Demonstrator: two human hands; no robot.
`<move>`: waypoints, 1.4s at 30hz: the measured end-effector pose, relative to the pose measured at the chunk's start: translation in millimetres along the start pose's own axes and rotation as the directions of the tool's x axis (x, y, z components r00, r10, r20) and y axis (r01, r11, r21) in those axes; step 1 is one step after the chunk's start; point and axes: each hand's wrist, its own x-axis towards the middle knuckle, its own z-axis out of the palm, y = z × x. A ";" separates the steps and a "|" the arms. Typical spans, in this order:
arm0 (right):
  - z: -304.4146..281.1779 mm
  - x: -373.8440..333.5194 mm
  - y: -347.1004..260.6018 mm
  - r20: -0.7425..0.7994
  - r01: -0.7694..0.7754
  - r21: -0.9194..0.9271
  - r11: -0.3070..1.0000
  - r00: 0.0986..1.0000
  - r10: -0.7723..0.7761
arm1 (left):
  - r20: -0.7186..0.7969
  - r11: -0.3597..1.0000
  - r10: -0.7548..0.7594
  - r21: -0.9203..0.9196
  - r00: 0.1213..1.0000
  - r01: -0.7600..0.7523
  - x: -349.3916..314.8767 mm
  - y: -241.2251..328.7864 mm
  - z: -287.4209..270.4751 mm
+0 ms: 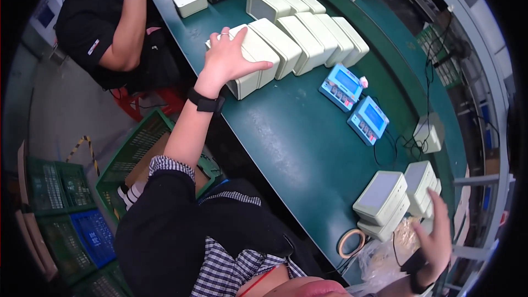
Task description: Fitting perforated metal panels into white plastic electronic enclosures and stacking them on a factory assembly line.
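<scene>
My left hand [224,59] lies spread over the near end of a row of pale cream plastic cases [281,50]. Its thumb points right and its fingers reach over the top of the end cases, touching them; the undersides of the fingers are hidden. At the lower right, my right hand [438,236] is raised with thumb and fingers apart and nothing between them. It is nearest to a crumpled clear plastic bag [382,261] and stacked cream cases [380,198]. Both wrists wear black bands.
Two blue meters with screens [341,85] stand mid-table, cables trailing right. A tape roll [351,243] lies by the table's near edge. A co-worker [104,38] sits at the far left beside the green table [269,137]. A green crate [129,148] stands below on the left.
</scene>
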 end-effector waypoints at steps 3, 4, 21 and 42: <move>33.7 -11.7 -64.1 0.042 0.277 0.166 0.946 0.957 -0.287 | -0.011 1.000 -0.017 0.022 1.000 0.018 -27.5 0.7 -5.7; 50.1 -14.6 -68.1 0.067 0.337 0.295 0.894 0.926 -0.371 | 0.007 1.000 0.027 -0.009 1.000 -0.027 -37.9 9.0 -5.1; 233.6 -5.0 -58.5 -0.269 0.078 0.652 0.755 0.954 0.133 | 0.176 -0.014 0.975 -0.568 -0.138 -0.823 -83.5 165.3 17.2; 245.1 -141.8 77.5 -0.227 -0.877 0.187 0.442 0.399 0.888 | 0.267 0.288 0.939 -0.265 0.217 -0.920 -142.1 153.2 4.1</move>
